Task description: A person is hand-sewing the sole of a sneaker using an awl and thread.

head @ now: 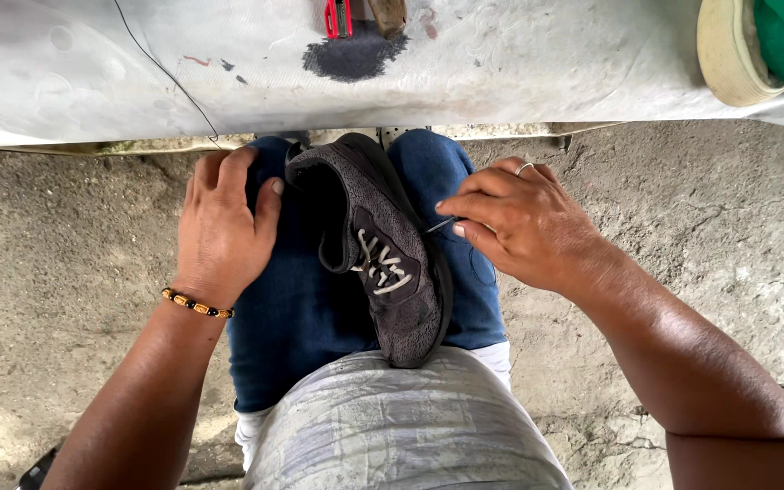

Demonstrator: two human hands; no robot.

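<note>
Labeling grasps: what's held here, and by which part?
Right hand pinches a thin needle by its rear end, at the shoe. Left hand rests on the knee, holding nothing.

Shoe (392, 263): matt grey knit cloth; jeans (301, 308) denim; floor (65, 254) rough concrete.

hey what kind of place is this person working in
Probably a roadside or outdoor shoe-repair spot: rough concrete ground, a stained work surface ahead, and a dark shoe on the lap, with the right hand holding a needle against it.
</note>
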